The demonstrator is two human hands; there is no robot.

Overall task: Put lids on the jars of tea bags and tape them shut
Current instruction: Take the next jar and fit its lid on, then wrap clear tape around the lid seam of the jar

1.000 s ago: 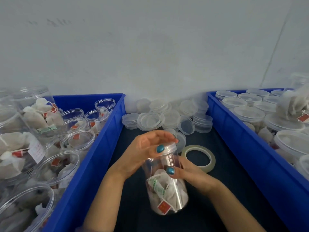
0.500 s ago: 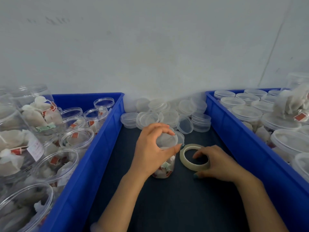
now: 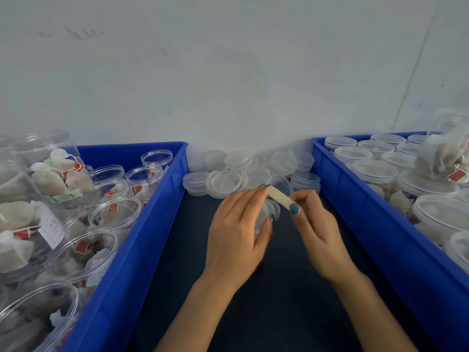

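Dark tabletop [image 3: 279,313]; left hand [image 3: 236,235] grips clear jar [image 3: 275,212], right hand [image 3: 319,232] pinches tape ring [image 3: 280,198].

Even soft light, hands blurred (motion), edges bowed

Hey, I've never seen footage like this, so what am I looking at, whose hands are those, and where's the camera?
There is no machine here: a person wears a camera on the head, so the picture looks forward and down at their own hands. On the dark table, the left hand curls over a lidded jar, mostly hidden beneath it. The right hand pinches a tape roll, seen edge-on, just above that jar. The left blue bin holds open jars of tea bags; the right blue bin holds jars with lids on. Loose lids are piled by the wall.
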